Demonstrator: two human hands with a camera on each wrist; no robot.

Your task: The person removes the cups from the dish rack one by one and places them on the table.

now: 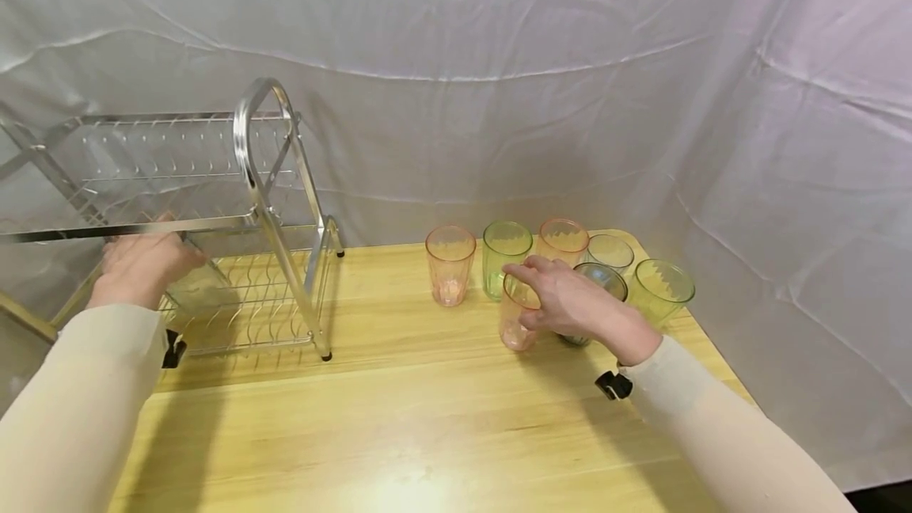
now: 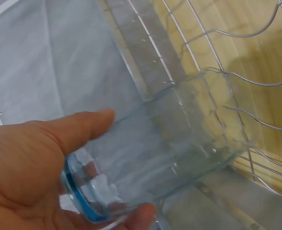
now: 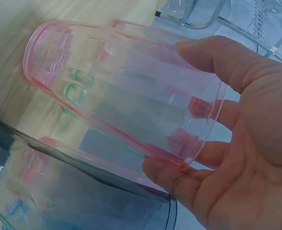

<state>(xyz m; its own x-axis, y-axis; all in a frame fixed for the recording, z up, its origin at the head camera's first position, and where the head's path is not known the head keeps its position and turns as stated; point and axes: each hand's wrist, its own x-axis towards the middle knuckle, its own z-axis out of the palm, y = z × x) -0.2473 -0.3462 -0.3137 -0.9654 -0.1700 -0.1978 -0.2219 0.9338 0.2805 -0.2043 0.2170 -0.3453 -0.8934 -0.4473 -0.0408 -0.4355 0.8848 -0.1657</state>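
My left hand point(image 1: 146, 264) is inside the lower tier of the metal dish rack point(image 1: 243, 133). Its thumb and fingers grip the blue-tinted rim end of a clear tumbler point(image 2: 155, 139), whose base end points toward the wire rungs in the left wrist view. Whether the base touches the wires, I cannot tell. Over on the right, my right hand point(image 1: 577, 303) holds a pink tumbler point(image 3: 121, 91) around its rim, thumb on one side and fingers on the other. A dark grey tumbler point(image 3: 83, 196) stands close beside it, partly hidden by that hand in the head view.
More tumblers stand at the table's back right: pink point(image 1: 450, 269), green point(image 1: 507, 256), another pink point(image 1: 563, 236), clear point(image 1: 611, 250) and yellow-green point(image 1: 661, 295). A grey cloth point(image 1: 442, 141) hangs behind the wooden table point(image 1: 399, 410).
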